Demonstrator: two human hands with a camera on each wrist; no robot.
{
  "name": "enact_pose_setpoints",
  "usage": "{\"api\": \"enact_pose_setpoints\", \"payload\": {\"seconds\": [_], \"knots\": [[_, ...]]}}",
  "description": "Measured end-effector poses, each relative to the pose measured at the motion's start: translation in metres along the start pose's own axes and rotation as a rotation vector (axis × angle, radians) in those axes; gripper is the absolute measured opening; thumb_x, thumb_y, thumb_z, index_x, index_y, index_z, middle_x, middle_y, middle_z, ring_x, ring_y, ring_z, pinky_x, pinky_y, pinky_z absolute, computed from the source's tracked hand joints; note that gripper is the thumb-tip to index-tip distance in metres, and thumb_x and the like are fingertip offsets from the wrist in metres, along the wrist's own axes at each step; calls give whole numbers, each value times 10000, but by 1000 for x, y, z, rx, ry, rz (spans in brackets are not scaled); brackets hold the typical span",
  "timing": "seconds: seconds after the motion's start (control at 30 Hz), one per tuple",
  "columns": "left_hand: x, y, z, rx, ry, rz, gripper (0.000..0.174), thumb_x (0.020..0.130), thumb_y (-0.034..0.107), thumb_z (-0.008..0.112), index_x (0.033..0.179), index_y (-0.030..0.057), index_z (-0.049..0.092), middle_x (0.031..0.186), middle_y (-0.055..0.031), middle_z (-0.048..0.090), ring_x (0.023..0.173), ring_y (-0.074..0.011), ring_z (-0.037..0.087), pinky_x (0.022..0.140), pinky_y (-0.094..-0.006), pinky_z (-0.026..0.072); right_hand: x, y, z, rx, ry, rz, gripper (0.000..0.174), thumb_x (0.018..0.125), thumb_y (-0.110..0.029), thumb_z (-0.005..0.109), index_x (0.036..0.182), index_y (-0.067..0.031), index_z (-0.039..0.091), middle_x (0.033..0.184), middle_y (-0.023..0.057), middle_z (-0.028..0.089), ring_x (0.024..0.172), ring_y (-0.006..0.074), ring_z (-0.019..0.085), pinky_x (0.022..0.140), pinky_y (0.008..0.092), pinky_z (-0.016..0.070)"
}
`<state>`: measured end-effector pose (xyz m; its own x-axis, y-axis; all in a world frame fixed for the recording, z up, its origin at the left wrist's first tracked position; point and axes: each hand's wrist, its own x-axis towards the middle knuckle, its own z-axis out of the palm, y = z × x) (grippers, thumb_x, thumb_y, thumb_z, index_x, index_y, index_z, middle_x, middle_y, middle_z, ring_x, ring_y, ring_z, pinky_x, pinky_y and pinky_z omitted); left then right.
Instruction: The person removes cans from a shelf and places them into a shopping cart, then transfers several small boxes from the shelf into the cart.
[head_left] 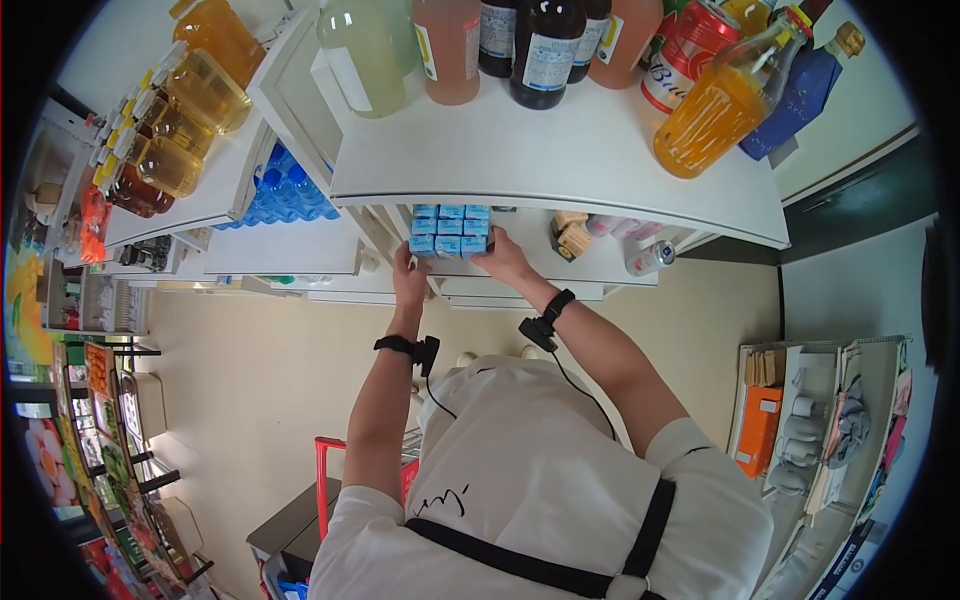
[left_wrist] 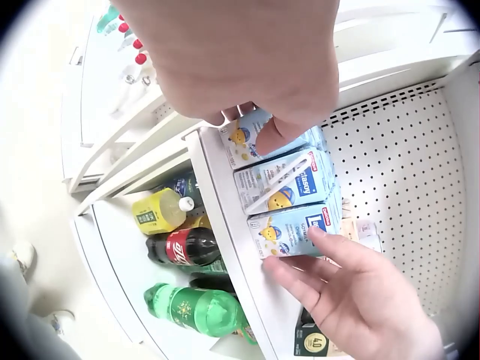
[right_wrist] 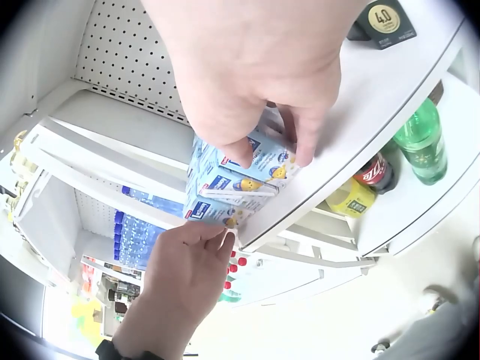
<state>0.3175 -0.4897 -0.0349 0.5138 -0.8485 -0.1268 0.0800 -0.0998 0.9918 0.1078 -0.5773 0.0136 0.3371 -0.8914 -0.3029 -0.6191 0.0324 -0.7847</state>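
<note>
A block of light-blue soy milk cartons [head_left: 449,231] stands in rows near the front edge of a white shelf. My left hand [head_left: 408,278] grips the left end of the front row, its thumb on a carton and its fingers around the side. At the opposite end my right hand [head_left: 503,258] holds the corner carton, with thumb and fingers spread over its edges. The left wrist view shows the printed cartons [left_wrist: 281,184] between both hands. A white straw [left_wrist: 279,182] runs across the middle carton. Both palms are partly hidden.
Above, a shelf [head_left: 560,150] holds several bottles and a red can [head_left: 690,50]. Small boxes [head_left: 572,238] and a lying can [head_left: 652,258] share the cartons' shelf. Large soda bottles [left_wrist: 195,307] lie on the level below. Blue-capped water bottles [head_left: 290,190] stand to the left.
</note>
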Motion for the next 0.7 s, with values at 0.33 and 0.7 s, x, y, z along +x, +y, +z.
{"api": "enact_pose_setpoints", "payload": {"seconds": [0.33,0.7], "knots": [[1,4,6,-82,-138,84,563,885,-6,583,1434,32,466,1298,-89,590,1202,-197,560,1043,-333,418,4,-2,3,42,-13,-55,710,815,-309,778,1392,-26,477,1073,138,720,956,254,704,858,352,554],[9,-5,5,47,-108,149,518,896,7,573,1410,12,512,1240,-135,644,1161,-236,592,992,-347,458,6,3,3,233,-121,104,545,808,-274,750,1258,-24,571,1052,144,710,950,272,688,855,364,532]]}}
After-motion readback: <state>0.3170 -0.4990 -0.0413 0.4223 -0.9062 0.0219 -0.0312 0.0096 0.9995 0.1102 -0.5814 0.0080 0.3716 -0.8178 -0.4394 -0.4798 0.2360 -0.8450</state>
